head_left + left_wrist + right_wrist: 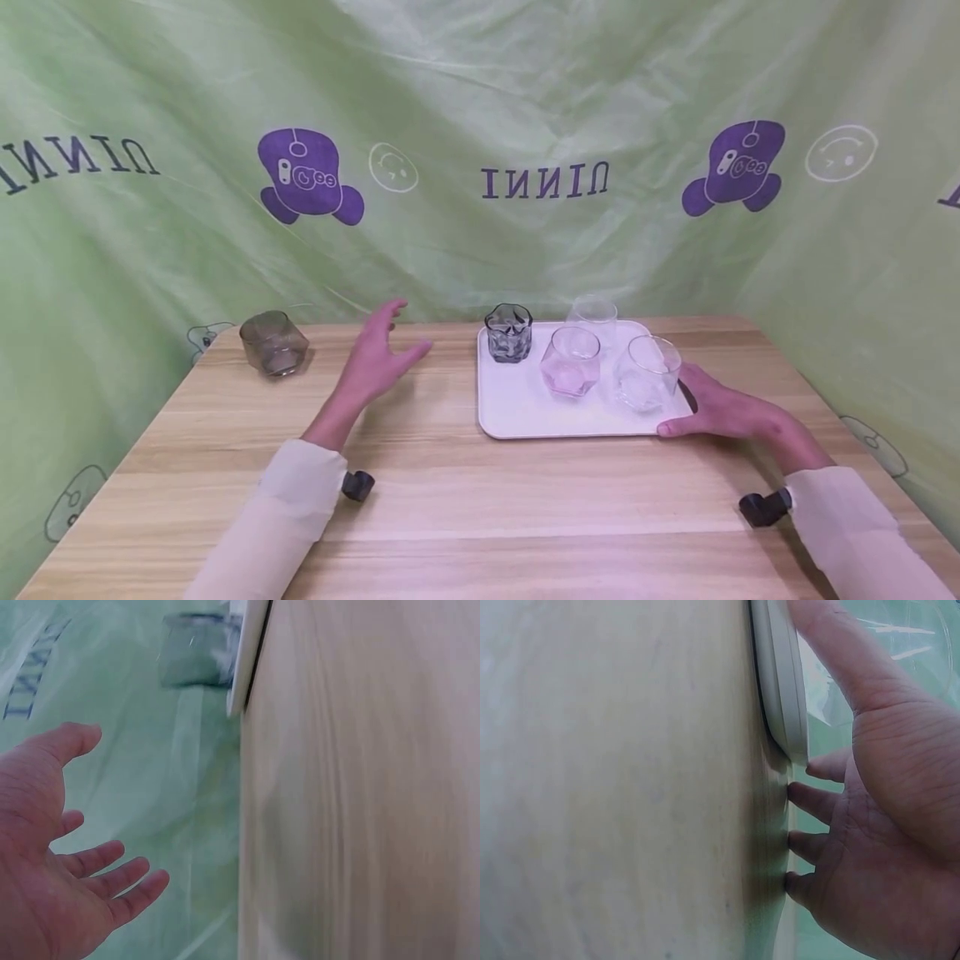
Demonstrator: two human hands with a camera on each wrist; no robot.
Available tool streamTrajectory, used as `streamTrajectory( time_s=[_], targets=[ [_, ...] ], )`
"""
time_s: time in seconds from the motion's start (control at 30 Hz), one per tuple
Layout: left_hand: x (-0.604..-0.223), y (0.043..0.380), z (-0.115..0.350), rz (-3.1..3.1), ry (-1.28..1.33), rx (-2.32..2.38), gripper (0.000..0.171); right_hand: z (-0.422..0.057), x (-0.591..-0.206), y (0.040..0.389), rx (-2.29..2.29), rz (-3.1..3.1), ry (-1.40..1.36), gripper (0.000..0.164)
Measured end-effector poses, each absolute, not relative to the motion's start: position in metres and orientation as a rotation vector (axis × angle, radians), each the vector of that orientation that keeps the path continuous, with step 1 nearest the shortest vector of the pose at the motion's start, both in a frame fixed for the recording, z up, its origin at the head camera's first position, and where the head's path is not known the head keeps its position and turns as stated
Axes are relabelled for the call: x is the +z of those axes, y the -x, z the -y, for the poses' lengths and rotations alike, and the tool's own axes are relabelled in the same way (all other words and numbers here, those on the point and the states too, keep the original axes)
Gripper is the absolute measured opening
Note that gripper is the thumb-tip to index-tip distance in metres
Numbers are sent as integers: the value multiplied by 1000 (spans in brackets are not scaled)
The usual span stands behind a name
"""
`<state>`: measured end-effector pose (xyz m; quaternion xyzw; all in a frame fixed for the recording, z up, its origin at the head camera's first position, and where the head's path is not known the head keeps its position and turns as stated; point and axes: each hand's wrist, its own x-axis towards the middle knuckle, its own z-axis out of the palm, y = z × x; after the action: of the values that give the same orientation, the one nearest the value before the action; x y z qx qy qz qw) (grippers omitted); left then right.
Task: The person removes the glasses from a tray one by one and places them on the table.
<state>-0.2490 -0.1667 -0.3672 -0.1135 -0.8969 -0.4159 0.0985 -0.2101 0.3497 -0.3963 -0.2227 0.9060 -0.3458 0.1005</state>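
My left hand (373, 357) hovers over the table with spread fingers and holds nothing; its palm also shows in the left wrist view. To its right lies a white tray (517, 410). My right hand (722, 408) rests by the tray's right side, thumb at the front right corner. In the right wrist view its fingers are spread apart beside the tray rim (786, 690), fingertips right at the tabletop. On the tray stand a dark grey wavy glass (509, 340) and three clear faceted glasses, the front ones being a left glass (570, 371) and a right glass (647, 379).
A brownish tinted faceted glass (274, 346) stands at the table's back left, tilted-looking and apart from my left hand. The wooden table (465, 517) ends at a green printed curtain (450, 242) behind and on both sides.
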Motion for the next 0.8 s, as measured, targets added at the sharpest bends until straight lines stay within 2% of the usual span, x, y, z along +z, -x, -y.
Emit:
streamTrajectory(
  time_s=[0.47, 0.8],
  targets=[
    [-391, 266, 96, 2721, 409, -1336, 92, -347, -396, 210, -995, -2675, 647, 117],
    [-386, 270, 59, 2742, 410, -1291, 94, -348, -396, 209, -989, -2679, 617, 118]
  ],
)
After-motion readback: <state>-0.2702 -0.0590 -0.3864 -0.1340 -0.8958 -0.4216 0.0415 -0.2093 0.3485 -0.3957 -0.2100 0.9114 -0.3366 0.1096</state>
